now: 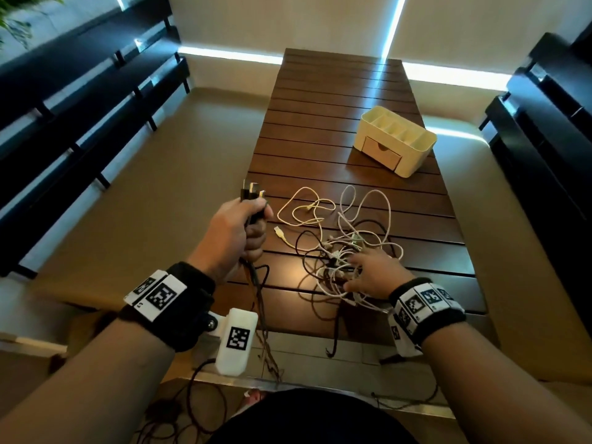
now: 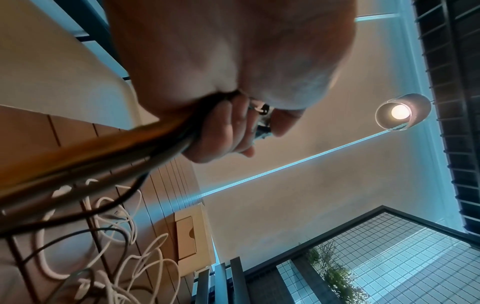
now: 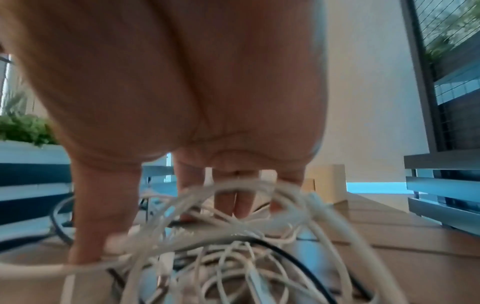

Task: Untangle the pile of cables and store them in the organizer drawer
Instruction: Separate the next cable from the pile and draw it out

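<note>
A tangle of white and dark cables (image 1: 342, 251) lies on the near part of the slatted wooden table (image 1: 336, 100). My left hand (image 1: 238, 230) is raised beside the table's left edge and grips a bundle of dark cables (image 1: 251, 203), whose plugs stick up above the fist; the strands hang down past the table edge. In the left wrist view the fingers (image 2: 223, 127) curl round the same dark cables (image 2: 103, 152). My right hand (image 1: 368, 272) rests on the tangle with fingers spread downward (image 3: 239, 197) among white cables (image 3: 233, 236). The cream organizer (image 1: 395, 141) stands far right, its drawer (image 1: 381, 153) closed.
A yellowish cable (image 1: 304, 213) lies looped apart from the tangle, toward the organizer. Dark slatted benches (image 1: 80, 123) flank the table on both sides. More dark cable hangs off the near table edge to the floor (image 1: 198, 402).
</note>
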{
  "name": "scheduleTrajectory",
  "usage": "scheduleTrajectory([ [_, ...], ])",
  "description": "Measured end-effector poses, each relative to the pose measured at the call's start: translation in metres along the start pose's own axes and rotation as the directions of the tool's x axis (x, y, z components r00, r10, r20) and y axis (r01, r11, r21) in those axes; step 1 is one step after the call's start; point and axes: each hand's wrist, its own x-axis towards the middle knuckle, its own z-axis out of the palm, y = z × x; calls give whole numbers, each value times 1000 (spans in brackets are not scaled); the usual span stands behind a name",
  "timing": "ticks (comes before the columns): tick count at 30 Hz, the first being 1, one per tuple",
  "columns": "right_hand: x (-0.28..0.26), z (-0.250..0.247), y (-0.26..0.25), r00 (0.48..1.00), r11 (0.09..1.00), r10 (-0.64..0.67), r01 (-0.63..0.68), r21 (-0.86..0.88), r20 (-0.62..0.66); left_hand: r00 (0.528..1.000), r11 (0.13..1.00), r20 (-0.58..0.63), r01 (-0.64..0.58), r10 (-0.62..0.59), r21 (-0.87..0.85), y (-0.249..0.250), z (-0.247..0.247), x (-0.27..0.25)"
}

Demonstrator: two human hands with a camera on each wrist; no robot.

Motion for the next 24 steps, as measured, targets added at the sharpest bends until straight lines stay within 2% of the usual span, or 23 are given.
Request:
scheduleTrajectory([
  [2, 2, 3, 0, 999, 991, -13, 6, 136, 53, 999, 999, -27, -17, 18, 37, -1, 0, 4],
  [4, 5, -2, 1, 996, 938, -67, 45, 342, 55, 999, 997, -39, -24, 26, 68, -1, 0, 8],
  [6, 7, -11, 4, 992, 888, -81, 116, 446, -99, 999, 995, -33, -29, 33, 99, -2, 1, 13],
  [8, 11, -21, 4, 947, 863, -18, 176, 473, -320, 998, 989, -27, -46, 50, 138, -4, 1, 17],
  [9, 14, -25, 2, 923, 855, 2, 198, 480, -384, 998, 987, -22, -53, 57, 154, -5, 2, 19],
  [12, 26, -27, 0, 902, 853, -11, 234, 467, -431, 999, 983, 12, -51, 50, 176, -5, 2, 23],
  [15, 38, -25, 15, 855, 809, 135, 196, 555, -500, 999, 988, 45, -24, 18, 153, -4, 2, 24],
  [17, 47, -21, 32, 864, 791, 223, 111, 602, -452, 998, 990, 61, -21, 12, 141, -3, -2, 25],
  [20, 57, -9, 54, 941, 860, 209, -48, 508, -265, 997, 993, 82, -18, 9, 116, -4, -8, 27],
  [22, 62, -1, 62, 958, 885, 197, -81, 459, -209, 995, 998, 105, -8, 1, 62, -3, -10, 28],
  [24, 64, 2, 63, 956, 891, 198, -84, 446, -216, 993, 999, 116, -4, 0, 38, -3, -10, 28],
])
